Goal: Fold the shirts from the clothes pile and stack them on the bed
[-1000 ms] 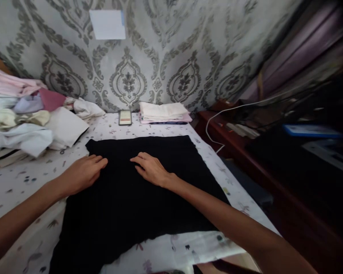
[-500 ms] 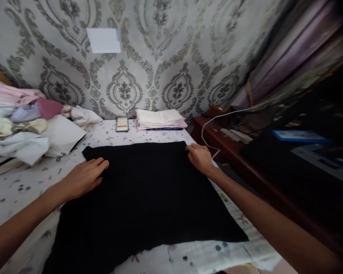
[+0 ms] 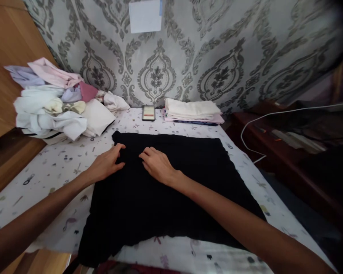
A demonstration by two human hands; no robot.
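The black cloth (image 3: 154,207) lies spread out on a white printed sheet (image 3: 55,173), beneath and between the person's two hands, with most of it reaching toward the person and off to the right. The left hand (image 3: 104,165) is at the cloth's left edge, a little below its far left corner; its thumb and forefinger are spread apart, their tips over the black fabric, while the back of the hand lies outside the edge, above the sheet. The right hand (image 3: 159,166) is over the cloth itself, left of its middle and nearer the far edge than the near one, palm down, with fingers bent and pressed together; whether they pinch any fabric cannot be told. A strip of the cloth shows between the two hands, which are near each other but not touching. The right forearm passes across the cloth's near right part. Beyond the far edge, well apart from both hands, a small dark-edged card (image 3: 148,113) and a folded stack of fabric (image 3: 192,109) sit by the patterned wall (image 3: 157,76). A loose heap of clothes (image 3: 53,123) lies farther left, and a white cable (image 3: 270,114) crosses dark red furniture (image 3: 277,154) at the right.
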